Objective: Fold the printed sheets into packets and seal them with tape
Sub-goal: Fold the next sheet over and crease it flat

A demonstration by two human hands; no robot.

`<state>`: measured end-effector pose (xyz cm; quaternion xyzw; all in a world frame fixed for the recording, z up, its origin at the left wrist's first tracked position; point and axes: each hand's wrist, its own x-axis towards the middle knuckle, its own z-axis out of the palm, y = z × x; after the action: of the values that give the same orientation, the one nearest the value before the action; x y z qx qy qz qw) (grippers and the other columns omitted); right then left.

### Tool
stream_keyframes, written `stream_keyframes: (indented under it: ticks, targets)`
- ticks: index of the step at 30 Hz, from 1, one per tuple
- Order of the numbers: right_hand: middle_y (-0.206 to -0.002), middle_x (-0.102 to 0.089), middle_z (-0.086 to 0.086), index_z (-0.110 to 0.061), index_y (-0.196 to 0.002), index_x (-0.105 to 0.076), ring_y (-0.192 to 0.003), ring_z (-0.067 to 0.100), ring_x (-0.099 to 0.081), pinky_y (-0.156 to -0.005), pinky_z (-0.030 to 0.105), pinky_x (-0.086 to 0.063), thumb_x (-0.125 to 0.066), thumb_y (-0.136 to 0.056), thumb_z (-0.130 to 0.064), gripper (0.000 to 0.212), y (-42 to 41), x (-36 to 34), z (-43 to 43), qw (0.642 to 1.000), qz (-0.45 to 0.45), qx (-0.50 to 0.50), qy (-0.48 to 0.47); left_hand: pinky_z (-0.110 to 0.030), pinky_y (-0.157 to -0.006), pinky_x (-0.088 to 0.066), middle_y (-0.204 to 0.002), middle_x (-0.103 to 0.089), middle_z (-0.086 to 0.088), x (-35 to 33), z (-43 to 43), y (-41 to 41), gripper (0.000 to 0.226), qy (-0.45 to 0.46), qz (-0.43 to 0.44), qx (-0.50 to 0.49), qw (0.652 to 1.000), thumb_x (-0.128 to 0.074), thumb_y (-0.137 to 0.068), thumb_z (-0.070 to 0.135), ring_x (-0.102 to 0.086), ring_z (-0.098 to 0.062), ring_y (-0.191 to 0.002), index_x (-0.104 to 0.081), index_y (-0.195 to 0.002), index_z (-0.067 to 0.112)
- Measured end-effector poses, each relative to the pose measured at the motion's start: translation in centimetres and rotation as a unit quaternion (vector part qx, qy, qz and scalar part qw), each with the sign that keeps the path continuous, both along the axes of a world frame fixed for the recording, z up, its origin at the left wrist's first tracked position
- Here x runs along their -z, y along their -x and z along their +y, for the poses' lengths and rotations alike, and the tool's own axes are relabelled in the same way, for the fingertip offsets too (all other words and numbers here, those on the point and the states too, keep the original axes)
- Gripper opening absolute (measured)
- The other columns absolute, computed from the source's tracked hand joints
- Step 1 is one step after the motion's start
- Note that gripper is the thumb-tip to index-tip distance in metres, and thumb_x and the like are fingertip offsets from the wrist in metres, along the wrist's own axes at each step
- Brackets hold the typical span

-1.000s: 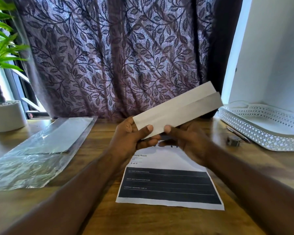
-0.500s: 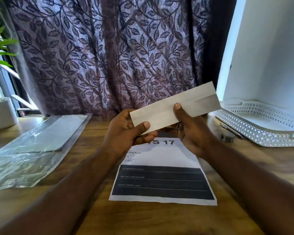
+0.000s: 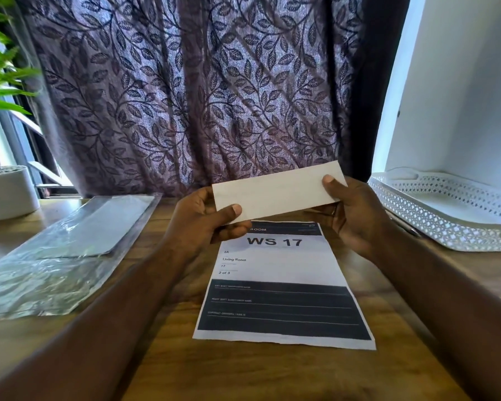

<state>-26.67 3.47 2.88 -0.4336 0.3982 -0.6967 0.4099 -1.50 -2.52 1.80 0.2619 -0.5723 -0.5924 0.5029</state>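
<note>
1. Three containers on the tabletop [image 3: 162,357]: a white tray [image 3: 446,218] at the far right, a clear plastic bag [image 3: 55,285] at the left, a white pot [image 3: 6,192] at the far left edge.
2. Inside the clear plastic bag: one flat grey sheet [image 3: 104,227], lying toward the far end, with crinkled film loose over the near end.
3. In the white pot: a green plant [image 3: 0,79], leaves spreading up the left edge of the view.
4. On the white tray: a lattice-pierced wall all round, with a pale inner floor partly in view past it.
5. Left hand [image 3: 203,224]: curled round the lower left corner of the folded sheet [image 3: 278,189], thumb flat on the front, fingers behind.
6. Right hand [image 3: 356,215]: pinching the right end of the same sheet, thumb tip on the front near the upper edge, fingers tucked behind.
7. Folded sheet: held up off the tabletop between both hands, blank side toward the camera, right end higher than left, over the far edge of the printed sheet [image 3: 281,270] and in front of the leaf-patterned curtain [image 3: 185,96].
8. Printed sheet: flat on the tabletop between the forearms, headed "WS 17", with a dark band across the near half.
</note>
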Motion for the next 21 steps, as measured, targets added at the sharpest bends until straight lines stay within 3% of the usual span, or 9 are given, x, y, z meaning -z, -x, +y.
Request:
stream_keyframes:
  ticks: [2, 4, 6, 9, 11, 13, 15, 18, 21]
  targets:
    - [-0.109, -0.076, 0.015, -0.003, -0.125, -0.062, -0.098, 0.037, -0.074, -0.067, 0.040, -0.064, -0.055, -0.102, -0.018, 0.028, 0.3, 0.0, 0.4, 0.997, 0.074, -0.019, -0.033, -0.027, -0.061, -0.062, -0.095, -0.078, -0.012, 0.0, -0.7, -0.5, 0.026, -0.005, 0.000, -0.034, 0.999, -0.068, -0.090, 0.005, -0.076, -0.029, -0.077, -0.061, -0.114, 0.008]
    - [-0.099, -0.077, 0.017, -0.001, -0.121, -0.065, -0.087, 0.035, -0.076, -0.058, 0.033, -0.062, -0.057, -0.100, -0.020, 0.028, 0.3, 0.1, 0.9, 0.975, 0.207, -0.019, -0.075, -0.030, -0.067, -0.063, -0.094, -0.077, -0.014, -0.1, -1.3, -0.9, 0.027, -0.009, 0.011, -0.078, 0.997, -0.070, -0.090, 0.013, -0.075, -0.025, -0.075, -0.063, -0.114, 0.005]
    - [-0.091, -0.078, 0.018, -0.001, -0.118, -0.066, -0.074, 0.033, -0.076, -0.054, 0.029, -0.059, -0.057, -0.100, -0.022, 0.029, -0.1, 0.4, 1.1, 0.959, 0.270, -0.023, -0.086, -0.029, -0.069, -0.063, -0.094, -0.076, -0.015, -0.4, -0.8, -1.0, 0.026, -0.026, 0.079, -0.072, 0.994, -0.069, -0.089, 0.020, -0.074, -0.019, -0.076, -0.065, -0.110, 0.004]
    - [-0.090, -0.078, 0.018, -0.001, -0.120, -0.064, -0.065, 0.031, -0.074, -0.052, 0.028, -0.058, -0.055, -0.102, -0.022, 0.029, -1.7, 0.6, 1.1, 0.971, 0.232, -0.024, -0.059, -0.036, -0.084, -0.061, -0.113, -0.073, -0.016, -0.4, 1.1, 0.1, 0.040, -0.045, 0.160, 0.051, 0.985, -0.065, -0.084, 0.025, -0.073, -0.025, -0.102, -0.063, -0.118, 0.004]
    - [-0.091, -0.078, 0.015, -0.006, -0.123, -0.064, -0.067, 0.033, -0.074, -0.054, 0.030, -0.059, -0.054, -0.103, -0.022, 0.027, -3.1, 0.5, 1.2, 0.974, 0.225, -0.019, -0.029, -0.041, -0.095, -0.056, -0.119, -0.072, -0.013, 0.2, 2.7, 1.6, 0.040, -0.019, 0.099, 0.104, 0.989, -0.064, -0.084, 0.025, -0.068, -0.028, -0.113, -0.063, -0.121, 0.009]
    - [-0.091, -0.078, 0.013, -0.010, -0.123, -0.065, -0.069, 0.035, -0.074, -0.057, 0.033, -0.060, -0.055, -0.103, -0.023, 0.026, -4.6, 0.5, 1.5, 0.967, 0.251, -0.032, 0.004, -0.035, -0.090, -0.058, -0.116, -0.074, -0.006, 0.8, 3.6, 2.9, 0.037, 0.038, 0.017, 0.096, 0.995, -0.062, -0.087, 0.027, -0.070, -0.024, -0.110, -0.062, -0.122, 0.017]
    - [-0.092, -0.078, 0.010, -0.011, -0.122, -0.066, -0.071, 0.034, -0.074, -0.058, 0.033, -0.061, -0.056, -0.102, -0.024, 0.026, -5.8, 0.7, 1.6, 0.960, 0.277, -0.045, 0.020, -0.035, -0.086, -0.059, -0.115, -0.074, -0.001, 1.3, 3.7, 3.5, 0.039, 0.052, -0.001, 0.067, 0.996, -0.062, -0.091, 0.029, -0.072, -0.022, -0.106, -0.056, -0.129, 0.022]
    - [-0.091, -0.078, 0.012, -0.009, -0.119, -0.067, -0.075, 0.033, -0.075, -0.061, 0.033, -0.061, -0.056, -0.102, -0.024, 0.026, -6.1, 0.9, 1.4, 0.955, 0.290, -0.058, 0.016, -0.036, -0.083, -0.060, -0.114, -0.075, -0.002, 1.4, 3.2, 3.2, 0.035, 0.022, 0.034, 0.045, 0.998, -0.059, -0.097, 0.023, -0.073, -0.024, -0.104, -0.053, -0.132, 0.023]
    - [-0.091, -0.078, 0.011, -0.011, -0.115, -0.068, -0.078, 0.031, -0.076, -0.064, 0.032, -0.062, -0.054, -0.102, -0.022, 0.022, -5.4, 0.7, 1.3, 0.955, 0.289, -0.062, -0.004, -0.036, -0.081, -0.061, -0.108, -0.077, -0.002, 1.0, 2.5, 2.6, 0.022, -0.018, 0.096, 0.030, 0.995, -0.056, -0.099, 0.016, -0.073, -0.025, -0.103, -0.056, -0.119, 0.026]
